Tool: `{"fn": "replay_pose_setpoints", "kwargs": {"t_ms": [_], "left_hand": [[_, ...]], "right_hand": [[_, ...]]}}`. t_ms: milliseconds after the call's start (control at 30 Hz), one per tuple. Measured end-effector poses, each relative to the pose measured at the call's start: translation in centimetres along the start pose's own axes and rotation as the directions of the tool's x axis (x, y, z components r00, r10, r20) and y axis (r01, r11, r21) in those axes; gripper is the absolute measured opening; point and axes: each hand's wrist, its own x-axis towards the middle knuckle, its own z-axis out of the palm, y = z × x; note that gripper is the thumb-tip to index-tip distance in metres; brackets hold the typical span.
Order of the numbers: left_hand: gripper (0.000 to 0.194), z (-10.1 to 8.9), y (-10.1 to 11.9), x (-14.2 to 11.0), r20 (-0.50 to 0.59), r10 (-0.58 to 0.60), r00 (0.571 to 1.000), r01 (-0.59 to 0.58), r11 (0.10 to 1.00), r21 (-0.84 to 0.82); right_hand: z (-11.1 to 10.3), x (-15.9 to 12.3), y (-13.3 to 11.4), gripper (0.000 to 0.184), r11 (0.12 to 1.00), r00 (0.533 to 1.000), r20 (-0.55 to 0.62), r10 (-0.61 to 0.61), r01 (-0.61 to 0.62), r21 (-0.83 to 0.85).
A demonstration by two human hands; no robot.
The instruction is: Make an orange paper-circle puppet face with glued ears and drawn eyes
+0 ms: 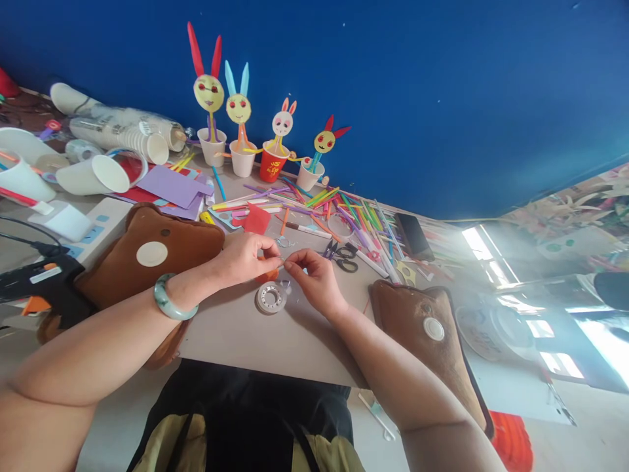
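My left hand (248, 262) and my right hand (314, 278) meet over the table, each in a pinch with the fingertips almost touching. Whatever lies between the fingertips is too small to make out. Just below them, a roll of clear tape (271, 298) lies flat on the tabletop. An orange piece (266, 277) shows partly under my left fingers. Beyond my right hand rest black-handled scissors (344, 255). Past my left hand is a red paper piece (257, 218).
Four-legged clutter aside, several rabbit-faced cup figures, one in a red cup (274, 162), line the blue wall. Colored sticks (363, 219) spread before them. Brown cushions (422, 328) lie either side. A glue gun (44, 282) and paper cups (93, 175) are at left; a phone (414, 236) is right.
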Motion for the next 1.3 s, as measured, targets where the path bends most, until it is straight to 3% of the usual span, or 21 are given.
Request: {"fn": "replay_pose_setpoints", "kwargs": {"t_ms": [167,433,500,567,633,700,933,1067,1167,1300], "left_hand": [[0.021,-0.1,-0.2,0.0,-0.001,0.024,1.0,-0.024,0.998,-0.049],[0.026,0.0,-0.7,0.2,-0.031,0.007,0.999,-0.013,0.98,-0.201],[0.025,0.0,-0.7,0.2,-0.036,0.018,0.999,-0.025,0.974,-0.226],[0.025,-0.1,-0.6,0.2,-0.043,0.03,0.999,-0.04,0.964,-0.262],[0.024,-0.3,-0.4,0.1,-0.063,0.023,0.998,-0.04,0.954,-0.297],[0.022,-0.5,-0.3,0.1,-0.092,0.0,0.996,-0.03,0.948,-0.316],[0.021,-0.6,-0.7,0.5,-0.137,-0.042,0.99,0.001,0.958,-0.288],[0.017,-0.2,-1.1,0.5,-0.103,-0.019,0.994,0.0,0.985,-0.174],[0.013,-0.1,-1.2,0.5,-0.067,-0.017,0.998,0.012,0.997,-0.075],[0.011,-0.3,-1.1,0.6,-0.05,-0.031,0.998,0.028,0.998,-0.061]], "right_hand": [[-0.5,0.1,-0.3,0.014,0.998,1.0,-0.001,-0.008,0.008,-0.059],[-3.2,1.1,-0.4,0.028,0.999,0.983,-0.177,0.051,-0.05,0.007],[-3.6,1.3,-0.3,0.03,0.997,0.991,-0.114,0.072,-0.071,0.013],[-3.8,1.3,0.0,0.028,0.994,0.994,0.02,0.109,-0.11,0.02],[-3.7,1.2,0.3,0.021,0.989,0.978,0.15,0.145,-0.145,-0.011],[-3.5,1.1,0.5,0.011,0.984,0.965,0.204,0.165,-0.147,-0.099],[-3.3,1.0,0.5,0.009,0.932,0.956,0.269,0.12,-0.015,-0.363],[-3.1,1.0,0.7,0.012,0.913,0.942,0.319,0.104,0.037,-0.406],[-3.0,1.1,1.1,0.012,0.902,0.948,0.3,0.102,0.039,-0.431],[-2.8,1.3,1.5,0.015,0.919,0.966,0.235,0.105,-0.004,-0.394]]}}
